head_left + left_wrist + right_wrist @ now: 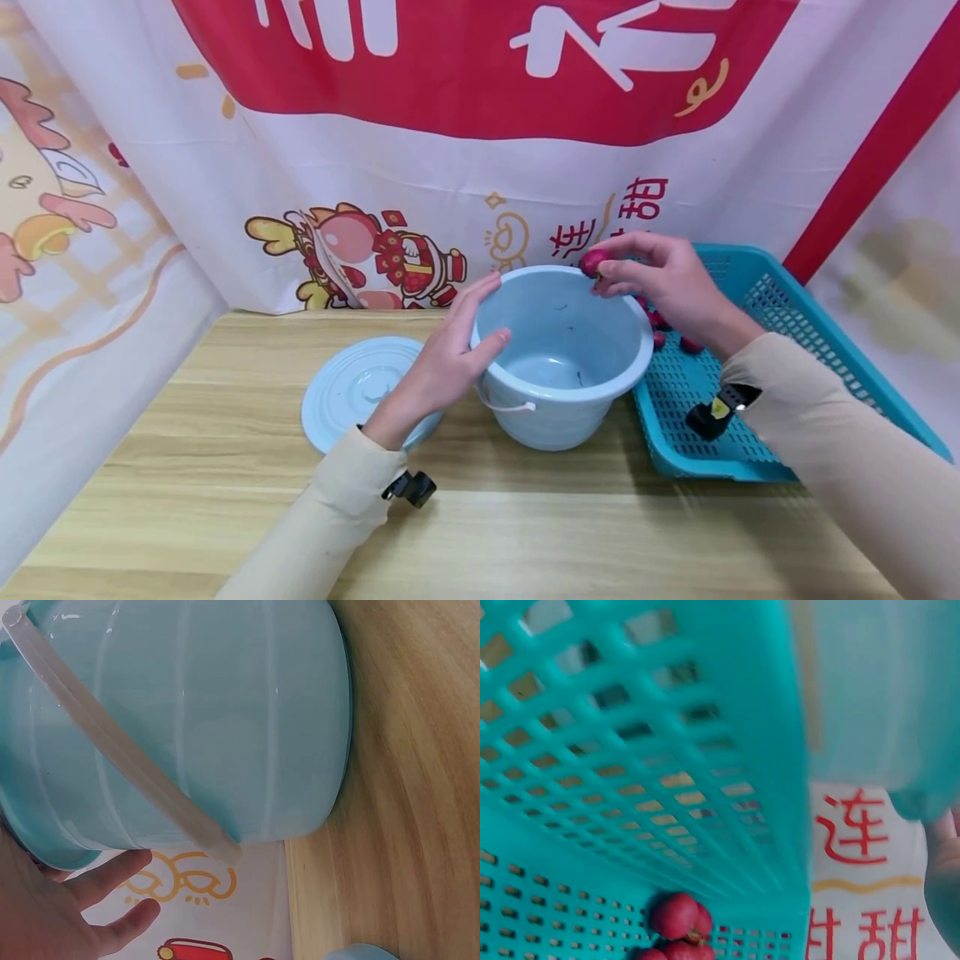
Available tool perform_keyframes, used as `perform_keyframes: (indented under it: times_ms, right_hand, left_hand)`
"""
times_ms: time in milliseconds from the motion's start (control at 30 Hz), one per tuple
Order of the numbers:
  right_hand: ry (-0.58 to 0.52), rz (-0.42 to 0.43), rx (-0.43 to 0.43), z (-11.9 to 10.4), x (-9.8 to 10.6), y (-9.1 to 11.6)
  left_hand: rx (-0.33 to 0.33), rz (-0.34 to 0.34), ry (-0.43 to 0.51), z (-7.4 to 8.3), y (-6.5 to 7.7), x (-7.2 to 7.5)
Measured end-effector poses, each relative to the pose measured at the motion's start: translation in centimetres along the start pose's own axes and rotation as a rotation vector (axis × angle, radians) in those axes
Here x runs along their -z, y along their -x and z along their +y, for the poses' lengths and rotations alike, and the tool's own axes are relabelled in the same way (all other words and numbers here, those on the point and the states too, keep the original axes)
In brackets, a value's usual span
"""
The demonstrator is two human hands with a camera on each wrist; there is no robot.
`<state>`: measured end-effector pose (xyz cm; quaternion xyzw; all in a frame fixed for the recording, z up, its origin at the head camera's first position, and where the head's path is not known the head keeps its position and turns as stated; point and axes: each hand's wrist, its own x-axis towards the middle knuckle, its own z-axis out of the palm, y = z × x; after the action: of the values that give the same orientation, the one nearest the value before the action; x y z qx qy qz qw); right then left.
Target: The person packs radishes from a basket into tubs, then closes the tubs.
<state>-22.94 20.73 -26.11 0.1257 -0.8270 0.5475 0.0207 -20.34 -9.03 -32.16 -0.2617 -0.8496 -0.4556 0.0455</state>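
Note:
A light blue bucket (555, 408) stands upright on the table, its white handle (127, 754) hanging down the side. At the bucket's left rim, my left hand (450, 354) holds on, with the thumb over the edge and the fingers along the outside. My right hand (660, 279) pinches a small round red radish (594, 262) at the bucket's far right rim. Inside the bucket, a few thin dark strands lie on the wall and bottom. More red radishes (676, 916) sit together in a turquoise basket (678, 417), partly hidden by my right hand in the head view.
A round light blue lid (337, 392) lies on the wooden table (225, 467) left of the bucket, partly behind my left wrist. The basket stands close against the bucket's right side. A printed cloth (420, 183) hangs right behind them.

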Motion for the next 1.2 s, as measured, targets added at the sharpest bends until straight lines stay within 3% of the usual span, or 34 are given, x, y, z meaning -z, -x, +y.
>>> perform_keyframes:
  times_ms: [300, 533, 800, 1200]
  right_hand:
    - [0.08, -0.045, 0.094, 0.0, -2.7, -0.6]
    - [0.258, -0.07, 0.105, -0.1, -3.2, -0.9]
    - [0.483, -0.144, 0.206, 0.1, -3.8, -1.2]
    - [0.595, -0.176, 0.204, -0.1, -4.1, -1.0]
  left_hand:
    - [0.006, 0.012, -0.006, 0.0, -0.1, 0.3]
    - [0.019, 0.03, -0.011, 0.2, -0.2, 0.4]
    - [0.057, 0.067, 0.062, -0.1, -0.4, 0.3]
    - [0.041, 0.022, 0.117, -0.2, -0.3, 0.3]
